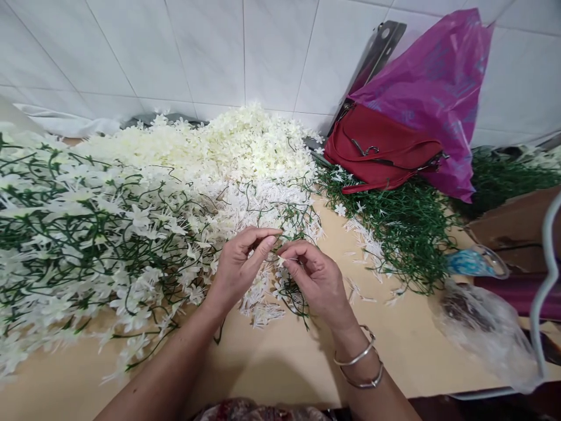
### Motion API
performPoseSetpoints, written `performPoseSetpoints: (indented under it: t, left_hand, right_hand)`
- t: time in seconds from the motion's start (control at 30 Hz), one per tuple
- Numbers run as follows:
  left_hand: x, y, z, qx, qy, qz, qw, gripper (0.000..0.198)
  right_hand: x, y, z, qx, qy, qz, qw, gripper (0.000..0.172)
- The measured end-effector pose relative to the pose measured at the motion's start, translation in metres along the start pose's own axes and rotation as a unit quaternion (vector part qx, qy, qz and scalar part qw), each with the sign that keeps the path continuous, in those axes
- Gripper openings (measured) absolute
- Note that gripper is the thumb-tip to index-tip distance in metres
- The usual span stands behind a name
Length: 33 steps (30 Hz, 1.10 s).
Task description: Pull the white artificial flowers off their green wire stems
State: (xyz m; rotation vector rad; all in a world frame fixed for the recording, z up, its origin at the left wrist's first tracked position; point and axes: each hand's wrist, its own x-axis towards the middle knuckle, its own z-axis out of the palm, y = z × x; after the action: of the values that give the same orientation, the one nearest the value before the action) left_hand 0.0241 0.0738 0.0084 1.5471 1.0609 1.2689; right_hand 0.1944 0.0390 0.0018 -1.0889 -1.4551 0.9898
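My left hand (pixel 243 263) is closed in a pinch, thumb against forefinger, on a thin green artificial stem near the middle of the table. Just beside it, my right hand (pixel 316 282) pinches a small white artificial flower (pixel 281 262) between thumb and fingers. The fingertips of both hands almost meet. Under and behind them lie loose white stamen pieces (pixel 263 314) and dark green stems (pixel 294 292). To the left spreads a large heap of white flowers on green stems (pixel 140 219). A pile of loose cream petals (pixel 245 143) rises behind my hands.
A red handbag (pixel 385 146) leans by a purple plastic bag (pixel 442 99) against the tiled wall. Bare green stems (pixel 403 234) are heaped at the right. A clear plastic bag (pixel 486 333) and a cardboard box (pixel 517 228) stand near the table's right edge, beside a pale curved tube (pixel 546 263).
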Motion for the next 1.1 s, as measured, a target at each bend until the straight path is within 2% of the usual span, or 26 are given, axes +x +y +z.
performPoseSetpoints:
  t: [0.1, 0.3, 0.4, 0.8, 1.1]
  left_hand:
    - [0.0, 0.0, 0.002, -0.065, 0.004, -0.041, 0.997, 0.014]
    - [0.002, -0.006, 0.004, -0.178, 0.007, -0.108, 0.978, 0.02]
    - [0.002, -0.007, 0.006, -0.212, -0.001, -0.119, 0.97, 0.019]
    - [-0.002, -0.004, 0.01, -0.181, -0.039, -0.097, 0.978, 0.012]
    - [-0.002, -0.007, 0.012, -0.215, -0.042, -0.119, 0.968, 0.02]
  right_hand:
    - [0.001, -0.002, 0.0, 0.045, -0.013, 0.017, 0.999, 0.005]
    - [0.007, -0.001, -0.007, 0.12, 0.046, 0.028, 0.991, 0.002]
    - [0.007, 0.003, -0.009, 0.162, 0.054, 0.052, 0.984, 0.003]
    - [0.005, 0.0, -0.006, 0.144, 0.043, 0.103, 0.983, 0.016]
    - [0.005, 0.003, -0.01, 0.159, 0.033, 0.124, 0.979, 0.017]
